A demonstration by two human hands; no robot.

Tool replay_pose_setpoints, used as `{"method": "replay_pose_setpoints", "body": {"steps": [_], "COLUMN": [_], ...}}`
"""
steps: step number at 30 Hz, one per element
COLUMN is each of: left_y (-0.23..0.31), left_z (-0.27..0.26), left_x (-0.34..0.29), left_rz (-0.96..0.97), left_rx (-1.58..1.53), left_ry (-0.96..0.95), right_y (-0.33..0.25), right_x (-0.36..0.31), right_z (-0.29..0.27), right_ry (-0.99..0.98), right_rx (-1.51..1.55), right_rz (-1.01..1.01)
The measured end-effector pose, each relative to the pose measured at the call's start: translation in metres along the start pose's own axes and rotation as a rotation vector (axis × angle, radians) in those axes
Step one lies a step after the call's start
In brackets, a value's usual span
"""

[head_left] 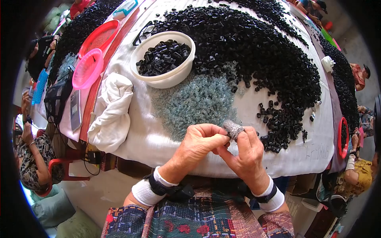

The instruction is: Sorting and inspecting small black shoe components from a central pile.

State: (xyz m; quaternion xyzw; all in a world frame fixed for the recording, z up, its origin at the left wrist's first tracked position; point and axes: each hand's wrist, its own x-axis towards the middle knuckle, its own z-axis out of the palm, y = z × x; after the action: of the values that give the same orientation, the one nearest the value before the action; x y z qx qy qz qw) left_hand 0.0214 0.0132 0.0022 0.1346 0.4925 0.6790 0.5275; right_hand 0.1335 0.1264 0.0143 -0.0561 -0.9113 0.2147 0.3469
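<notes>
My left hand (195, 147) and my right hand (247, 155) meet over the near part of the white-covered table, fingertips pinched together. What sits between them is too small and hidden to make out. A grey knitted finger cover (233, 129) wraps one finger of my right hand. Just beyond my hands lies a heap of small clear-blue metal coil springs (194, 101). Loose small black plastic parts (274, 131) are scattered to the right, joining a large black pile (246, 43) farther back. A white bowl (166, 81) filled with the same black parts stands behind the springs.
A crumpled white cloth (113, 113) lies left of the springs. Past it are a pink basket (88, 69), a red tray (99, 38) and a phone (75, 109). Other people sit at tables on both sides, including one in a yellow top (357, 176).
</notes>
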Motion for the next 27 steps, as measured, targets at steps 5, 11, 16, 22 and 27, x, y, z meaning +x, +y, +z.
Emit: {"method": "replay_pose_setpoints", "body": {"steps": [5, 11, 16, 22, 27], "left_y": [0.007, 0.012, 0.017, 0.019, 0.012], "left_z": [0.008, 0.011, 0.01, 0.007, 0.008], "left_x": [-0.003, -0.001, -0.003, -0.006, -0.003], "left_rz": [0.015, 0.006, -0.003, -0.061, -0.001], "left_rx": [0.082, 0.173, 0.24, 0.14, 0.207], "left_ry": [0.032, 0.032, -0.009, -0.073, -0.101], "right_y": [0.005, 0.006, 0.006, 0.006, 0.005], "right_x": [-0.002, -0.002, -0.003, 0.001, 0.0], "right_z": [-0.003, -0.007, -0.012, -0.02, -0.018], "right_ry": [-0.018, -0.025, -0.027, 0.006, 0.002], "right_rx": [-0.039, -0.039, -0.014, 0.02, 0.018], "right_rz": [-0.022, -0.037, -0.013, 0.041, -0.01]}}
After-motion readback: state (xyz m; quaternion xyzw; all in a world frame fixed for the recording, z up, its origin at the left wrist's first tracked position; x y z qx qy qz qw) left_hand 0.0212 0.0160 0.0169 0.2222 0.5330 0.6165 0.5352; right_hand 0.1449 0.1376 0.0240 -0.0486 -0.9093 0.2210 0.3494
